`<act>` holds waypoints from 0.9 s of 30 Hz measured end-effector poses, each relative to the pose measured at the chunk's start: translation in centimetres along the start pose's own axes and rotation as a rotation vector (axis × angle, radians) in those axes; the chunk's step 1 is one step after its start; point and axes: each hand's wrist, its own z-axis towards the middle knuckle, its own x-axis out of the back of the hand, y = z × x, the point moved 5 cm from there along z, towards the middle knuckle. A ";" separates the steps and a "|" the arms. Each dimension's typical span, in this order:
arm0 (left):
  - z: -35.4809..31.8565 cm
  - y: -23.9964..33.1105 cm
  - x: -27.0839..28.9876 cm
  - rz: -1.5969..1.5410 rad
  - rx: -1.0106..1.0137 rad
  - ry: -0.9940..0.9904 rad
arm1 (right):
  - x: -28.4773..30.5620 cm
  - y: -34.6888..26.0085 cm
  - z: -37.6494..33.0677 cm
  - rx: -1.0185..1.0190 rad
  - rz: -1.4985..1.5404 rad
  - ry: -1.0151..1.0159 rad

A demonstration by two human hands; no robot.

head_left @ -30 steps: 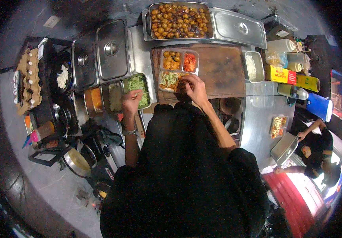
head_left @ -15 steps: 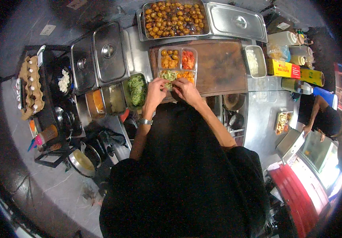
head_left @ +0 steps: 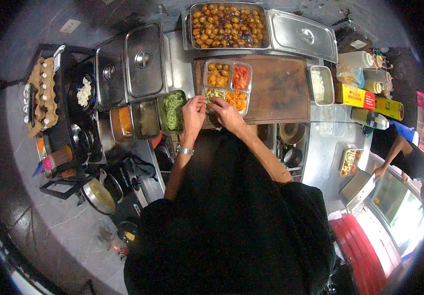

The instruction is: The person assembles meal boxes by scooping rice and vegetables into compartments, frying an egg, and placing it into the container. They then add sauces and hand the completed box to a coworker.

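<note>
1. My left hand (head_left: 193, 114) is at the near left corner of a clear plastic compartment tray (head_left: 232, 73), fingers drawn together; whether they pinch any food, I cannot tell.
2. My right hand (head_left: 226, 112) is just beside it, over the tray's near edge, fingers curled inward and fingertips close to the left ones; I cannot tell whether they hold anything.
3. The tray lies directly in front of both hands, on the left part of a brown wooden cutting board (head_left: 280, 88), most of it extending beyond my fingertips.
4. Pale green shredded vegetable (head_left: 216, 92) sits in the tray's near left part, at my fingertips; bright orange shreds (head_left: 235, 101) lie to its right.
5. Farther from my hands, small round brown potatoes (head_left: 219, 68) fill the far left with orange pieces (head_left: 218, 78), and red chopped food (head_left: 240, 77) takes the far right compartment.
6. Left of my left hand, finely cut green vegetable (head_left: 174, 111) fills a rectangular metal pan (head_left: 161, 110).
</note>
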 end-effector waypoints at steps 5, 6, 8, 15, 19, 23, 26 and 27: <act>-0.5 0.1 0.3 -0.006 -0.109 0.140 | 0.8 -0.2 0.7 -0.135 0.257 0.103; -0.6 0.3 0.4 -0.020 -0.117 0.145 | 1.1 0.1 0.8 -0.141 0.236 0.121; -0.6 0.6 0.4 -0.049 -0.135 0.156 | 1.4 0.8 1.2 -0.130 0.203 0.143; -0.1 1.2 0.5 0.115 -0.275 0.122 | 2.8 0.8 2.6 0.052 -0.097 0.115; -1.5 -6.2 4.9 0.184 0.003 0.308 | 4.2 0.5 3.1 0.007 -0.153 0.152; -3.3 -13.4 4.9 0.669 0.023 0.104 | 4.1 3.1 3.3 -0.197 0.070 -0.091; -2.8 -12.7 4.3 0.628 0.108 -0.033 | 3.9 3.7 3.1 -0.088 0.136 -0.158; -2.6 -12.7 4.2 0.603 0.105 -0.031 | 3.9 3.8 2.9 -0.020 0.154 -0.159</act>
